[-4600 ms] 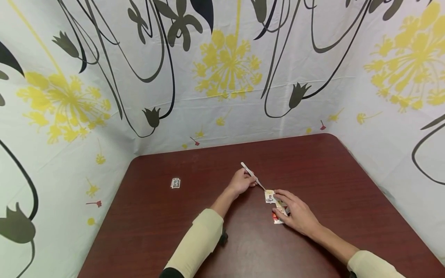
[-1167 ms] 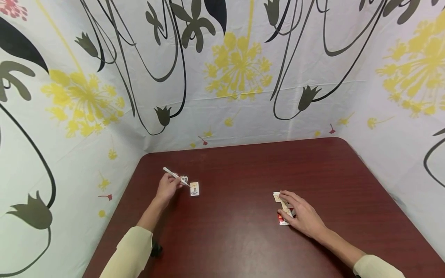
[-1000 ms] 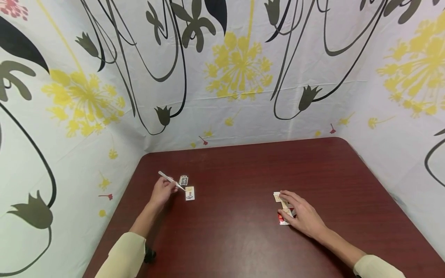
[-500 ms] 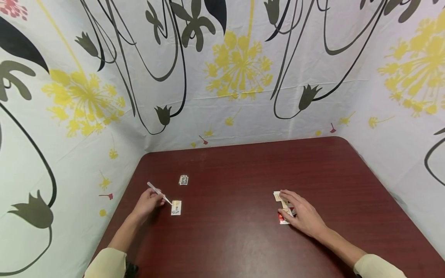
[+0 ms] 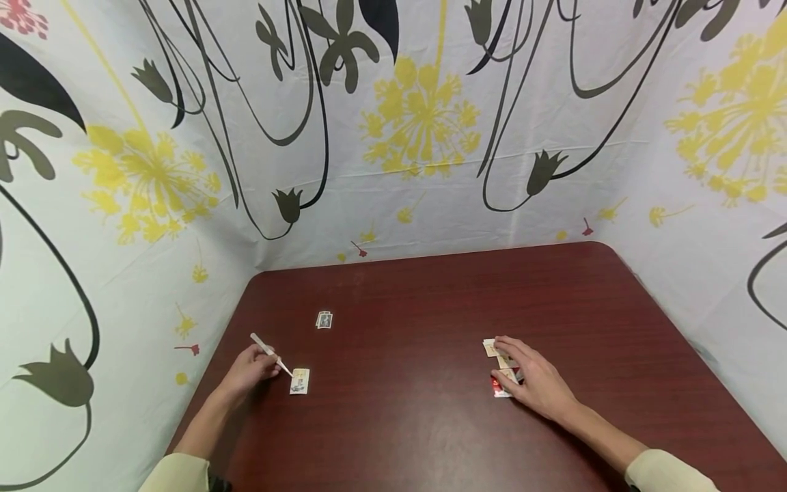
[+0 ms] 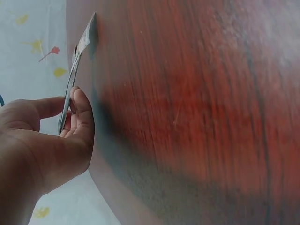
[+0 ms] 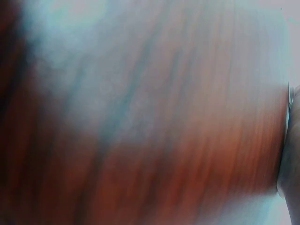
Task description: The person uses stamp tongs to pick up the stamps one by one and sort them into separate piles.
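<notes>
My left hand (image 5: 251, 370) pinches a pair of slim tweezers (image 5: 261, 343) between thumb and fingers at the table's left side. The tips of the tweezers hold the corner of a pale stamp (image 5: 299, 382) with a small printed figure. In the left wrist view that stamp (image 6: 85, 40) appears nearly edge-on at the end of the tweezers (image 6: 69, 96), close over the table. My right hand (image 5: 536, 380) rests with fingers spread on several stamps (image 5: 490, 347), partly covering them; one red-and-white stamp (image 5: 497, 389) shows beneath the thumb.
A small overlapping pile of stamps (image 5: 324, 320) with dark pictures lies toward the back left. The dark red-brown table (image 5: 399, 410) has rounded far corners and meets a white cloth backdrop (image 5: 430, 219) printed with flowers on three sides.
The left hand has carried the stamp in the tweezers from beside the right hand, past the small pile, then toward the front left. The right hand has stayed on its stamps.
</notes>
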`<action>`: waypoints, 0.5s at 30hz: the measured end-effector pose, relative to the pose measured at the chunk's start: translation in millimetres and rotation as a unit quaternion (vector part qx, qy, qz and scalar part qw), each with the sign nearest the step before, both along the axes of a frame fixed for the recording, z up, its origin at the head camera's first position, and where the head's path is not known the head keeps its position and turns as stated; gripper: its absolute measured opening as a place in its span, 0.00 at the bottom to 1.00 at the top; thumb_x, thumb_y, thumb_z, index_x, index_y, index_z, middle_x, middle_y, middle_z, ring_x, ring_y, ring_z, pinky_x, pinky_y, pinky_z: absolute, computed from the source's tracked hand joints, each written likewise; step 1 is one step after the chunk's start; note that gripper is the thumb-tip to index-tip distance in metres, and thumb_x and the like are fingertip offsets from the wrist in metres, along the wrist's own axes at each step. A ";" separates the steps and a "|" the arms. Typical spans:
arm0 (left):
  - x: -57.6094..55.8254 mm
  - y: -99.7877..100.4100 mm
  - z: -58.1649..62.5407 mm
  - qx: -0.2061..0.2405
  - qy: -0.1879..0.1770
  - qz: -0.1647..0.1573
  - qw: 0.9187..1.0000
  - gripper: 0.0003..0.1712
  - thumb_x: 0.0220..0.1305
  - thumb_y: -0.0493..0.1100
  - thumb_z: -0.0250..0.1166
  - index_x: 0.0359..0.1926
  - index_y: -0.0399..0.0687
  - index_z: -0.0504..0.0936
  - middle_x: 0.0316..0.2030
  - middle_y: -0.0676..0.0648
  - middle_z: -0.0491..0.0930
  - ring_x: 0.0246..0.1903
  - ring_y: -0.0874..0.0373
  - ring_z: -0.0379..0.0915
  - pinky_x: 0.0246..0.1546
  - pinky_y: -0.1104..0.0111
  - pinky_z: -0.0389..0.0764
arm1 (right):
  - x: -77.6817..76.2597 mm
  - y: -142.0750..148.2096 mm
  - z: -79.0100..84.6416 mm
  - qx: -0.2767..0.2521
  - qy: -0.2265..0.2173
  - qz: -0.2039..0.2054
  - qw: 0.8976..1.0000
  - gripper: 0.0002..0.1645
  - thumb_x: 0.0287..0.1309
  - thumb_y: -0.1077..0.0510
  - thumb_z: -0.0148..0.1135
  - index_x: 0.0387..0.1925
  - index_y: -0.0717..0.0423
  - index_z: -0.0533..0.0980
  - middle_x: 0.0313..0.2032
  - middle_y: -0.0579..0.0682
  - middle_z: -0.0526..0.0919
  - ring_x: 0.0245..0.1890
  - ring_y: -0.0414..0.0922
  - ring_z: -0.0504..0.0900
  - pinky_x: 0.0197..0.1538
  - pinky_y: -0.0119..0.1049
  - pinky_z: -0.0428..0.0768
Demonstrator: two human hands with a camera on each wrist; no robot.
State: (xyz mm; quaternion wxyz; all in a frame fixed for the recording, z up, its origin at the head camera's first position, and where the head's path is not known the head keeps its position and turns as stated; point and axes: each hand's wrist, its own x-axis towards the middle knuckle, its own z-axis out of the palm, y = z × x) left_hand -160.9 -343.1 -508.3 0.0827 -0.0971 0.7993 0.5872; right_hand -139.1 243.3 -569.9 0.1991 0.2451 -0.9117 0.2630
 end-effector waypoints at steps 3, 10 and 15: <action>-1.2 -2.9 -0.1 0.006 -0.003 0.009 1.000 0.16 0.79 0.31 0.53 0.59 0.21 0.64 0.38 0.45 0.80 0.33 0.63 0.80 0.38 0.73 0.88 | -0.5 0.6 -1.0 0.001 -0.001 -0.001 1.000 0.36 0.57 0.52 0.80 0.64 0.62 0.79 0.65 0.56 0.80 0.64 0.54 0.80 0.59 0.56 0.82; -9.2 2.4 5.7 0.024 0.034 0.076 0.996 0.14 0.81 0.34 0.54 0.58 0.27 0.64 0.40 0.44 0.79 0.33 0.66 0.81 0.39 0.74 0.89 | -1.3 2.2 -1.7 -0.001 0.002 -0.002 1.000 0.37 0.57 0.52 0.81 0.64 0.61 0.78 0.65 0.55 0.80 0.64 0.53 0.80 0.59 0.55 0.82; -22.9 36.3 12.0 0.070 0.081 0.096 0.990 0.12 0.79 0.31 0.55 0.57 0.28 0.65 0.41 0.45 0.79 0.34 0.65 0.81 0.44 0.73 0.90 | -1.7 2.0 -2.7 -0.004 0.003 0.002 1.000 0.37 0.56 0.52 0.81 0.65 0.61 0.78 0.65 0.55 0.80 0.64 0.53 0.80 0.58 0.55 0.82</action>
